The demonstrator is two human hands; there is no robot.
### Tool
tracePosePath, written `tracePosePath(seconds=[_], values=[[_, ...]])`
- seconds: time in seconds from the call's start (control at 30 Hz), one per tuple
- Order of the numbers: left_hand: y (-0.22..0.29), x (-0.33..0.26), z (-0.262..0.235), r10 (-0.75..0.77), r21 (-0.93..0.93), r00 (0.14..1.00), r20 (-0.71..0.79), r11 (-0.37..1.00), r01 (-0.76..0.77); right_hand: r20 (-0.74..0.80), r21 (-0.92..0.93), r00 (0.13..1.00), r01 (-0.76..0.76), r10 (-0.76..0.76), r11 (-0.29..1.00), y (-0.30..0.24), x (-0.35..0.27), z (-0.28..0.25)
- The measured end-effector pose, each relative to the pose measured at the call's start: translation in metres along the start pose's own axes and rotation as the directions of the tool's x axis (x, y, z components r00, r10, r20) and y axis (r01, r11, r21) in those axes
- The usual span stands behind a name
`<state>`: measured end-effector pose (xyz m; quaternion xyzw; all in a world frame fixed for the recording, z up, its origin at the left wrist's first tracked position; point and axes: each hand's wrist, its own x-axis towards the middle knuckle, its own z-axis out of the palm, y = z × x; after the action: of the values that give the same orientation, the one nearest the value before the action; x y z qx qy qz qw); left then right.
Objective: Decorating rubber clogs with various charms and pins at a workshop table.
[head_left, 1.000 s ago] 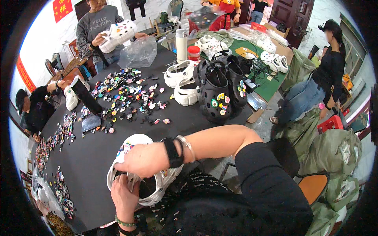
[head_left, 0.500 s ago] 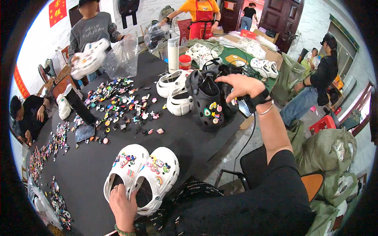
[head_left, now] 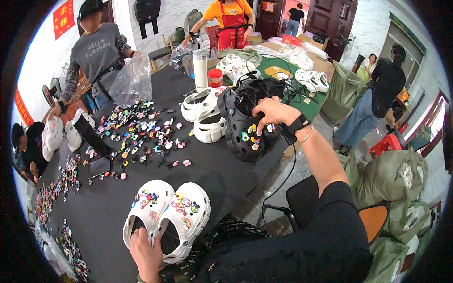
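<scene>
Spreading across the black bench (head_left: pixel 108 207), colourful shoe charms (head_left: pixel 134 115) lie beyond a charm-decorated white clog pair (head_left: pixel 158 210) at the near edge; fingers of the left hand (head_left: pixel 146 254) grasp its adjoining sides. Farther right, another white clog pair (head_left: pixel 211 131) stands beside black clogs (head_left: pixel 237 137); fingers of the right hand (head_left: pixel 277 115) bend over these, whether clenched I cannot tell.

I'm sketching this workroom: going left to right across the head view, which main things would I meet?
Red wall banner, red poster, charm-decorated white clogs, black clogs, far white clogs, red plastic stool.
</scene>
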<state>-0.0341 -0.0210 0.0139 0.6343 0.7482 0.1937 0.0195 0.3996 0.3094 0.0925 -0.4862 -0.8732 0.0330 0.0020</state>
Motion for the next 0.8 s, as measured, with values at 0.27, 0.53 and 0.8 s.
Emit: tracePosePath(seconds=[0.27,0.53,0.8], values=[[0.003,0.003,-0.006,-0.057,0.022,0.994,0.09,0.998,0.056,-0.15,0.161,0.969,0.22,-0.197,0.962,-0.053,-0.051,-0.033],[0.005,-0.001,-0.015,0.052,-0.004,0.997,0.05,0.999,-0.052,0.111,0.684,0.949,0.142,-0.295,0.716,-0.049,-0.05,-0.049],[0.006,-0.002,-0.008,0.002,0.023,0.999,0.048,1.0,-0.003,-0.833,0.254,0.411,-0.311,0.371,0.916,0.168,0.015,-0.185]])
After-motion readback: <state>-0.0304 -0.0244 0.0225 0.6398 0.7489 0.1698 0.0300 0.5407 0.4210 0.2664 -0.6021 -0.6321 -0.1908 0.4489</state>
